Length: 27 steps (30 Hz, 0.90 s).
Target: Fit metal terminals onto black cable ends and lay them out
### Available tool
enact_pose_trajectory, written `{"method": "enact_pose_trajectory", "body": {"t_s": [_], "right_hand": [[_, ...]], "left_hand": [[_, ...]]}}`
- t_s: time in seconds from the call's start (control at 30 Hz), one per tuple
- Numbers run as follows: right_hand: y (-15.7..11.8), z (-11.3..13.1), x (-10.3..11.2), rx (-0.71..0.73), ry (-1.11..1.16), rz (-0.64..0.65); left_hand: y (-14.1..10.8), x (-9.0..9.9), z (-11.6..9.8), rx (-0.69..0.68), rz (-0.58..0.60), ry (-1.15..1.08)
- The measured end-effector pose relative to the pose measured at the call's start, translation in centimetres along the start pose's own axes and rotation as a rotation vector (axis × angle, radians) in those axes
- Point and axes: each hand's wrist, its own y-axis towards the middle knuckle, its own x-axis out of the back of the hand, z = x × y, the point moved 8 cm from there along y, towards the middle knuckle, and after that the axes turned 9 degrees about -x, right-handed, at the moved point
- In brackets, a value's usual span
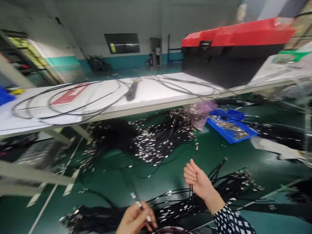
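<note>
My right hand (196,178) is closed around a thin black cable (196,152), whose silvery end sticks up above the fist while the rest hangs below. Low in the view, my left hand (137,217) pinches another black cable near its end; a pale metallic connector (138,204) shows at the fingertips. Beneath both hands lies a long bundle of black cables (175,209) with many shiny ends. A larger heap of similar cables (156,139) spreads over the green floor beyond them.
A white table (151,92) crosses ahead, bearing loose cable loops, a dark-handled tool (132,91) and a red-lidded black toolbox (219,61). Under it are a blue tray (229,128) of small metal parts and a pinkish plastic bag (198,113). Table legs stand at left.
</note>
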Motion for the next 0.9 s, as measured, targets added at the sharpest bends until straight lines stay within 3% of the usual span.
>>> {"method": "enact_pose_trajectory", "body": {"t_s": [0.03, 0.07, 0.23, 0.37, 0.5, 0.6, 0.73, 0.83, 0.9], "right_hand": [[0.3, -1.2, -1.5, -0.060, -0.049, 0.029], [0.8, -2.3, -3.1, -0.108, -0.120, 0.049], [3.6, -6.8, -8.9, -0.257, -0.562, 0.069], [5.3, -8.5, -10.2, -0.302, -0.640, 0.055], [4.7, -8.2, -11.5, -0.247, -0.659, 0.136], [2.6, -6.7, -12.9, -0.147, -0.651, 0.227], [-0.9, -5.0, -13.5, 0.064, -0.815, 0.292], [-2.9, -5.9, -12.4, 0.206, -1.070, 0.263], [-3.5, -7.2, -11.4, 0.239, -1.203, 0.257]], "left_hand": [[0.1, -1.8, -0.2, -0.011, 0.118, 0.050], [0.2, -3.1, 0.1, 0.000, 0.163, 0.066], [1.6, -7.4, 4.3, 0.072, 0.306, 0.153], [2.1, -8.9, 7.5, 0.062, 0.440, 0.237], [1.6, -8.8, 7.1, 0.058, 0.544, 0.277], [2.0, -7.1, 2.9, 0.028, 0.507, 0.252], [4.8, -2.5, -7.3, -0.159, 0.203, 0.092], [6.7, 0.0, -14.1, -0.295, 0.029, -0.044], [7.3, 0.7, -17.0, -0.373, -0.050, -0.112]]}}
